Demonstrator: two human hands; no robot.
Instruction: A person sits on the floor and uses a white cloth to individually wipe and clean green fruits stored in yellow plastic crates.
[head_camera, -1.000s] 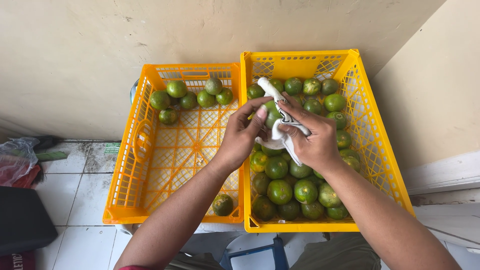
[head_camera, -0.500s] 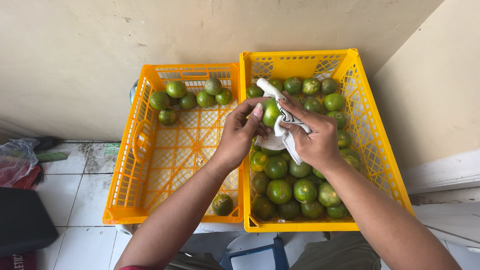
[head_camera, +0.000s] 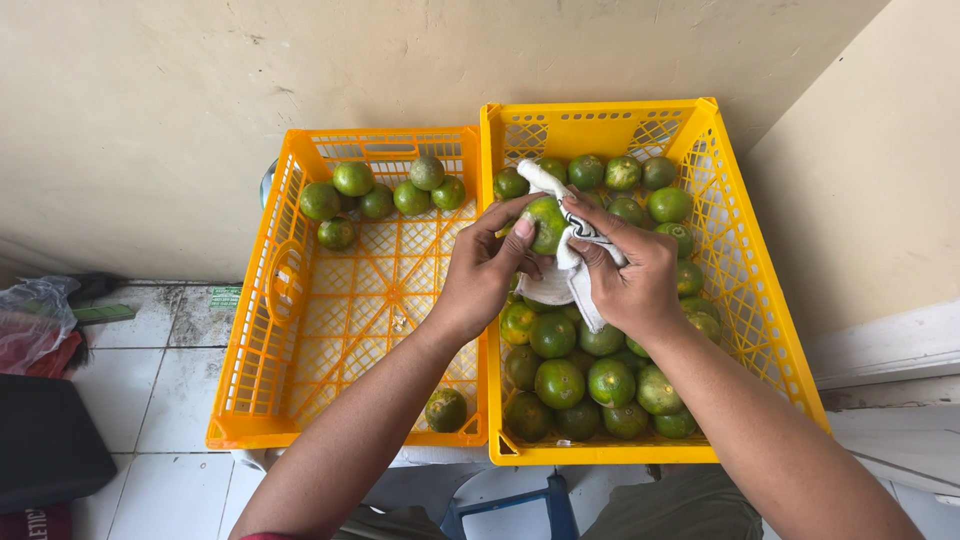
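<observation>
We see our left hand (head_camera: 478, 283) and right hand (head_camera: 628, 278) bare, without gloves or rings. Both forearms are uncovered; behind the left hand, only a small red sleeve edge (head_camera: 262, 536) appears.

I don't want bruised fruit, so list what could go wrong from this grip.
1. The left hand pinches the green orange with fingertips only; it may slip and drop onto the fruit in the right crate.
2. The white cloth in the right hand hangs loose and could snag the crate's lattice wall.
</observation>
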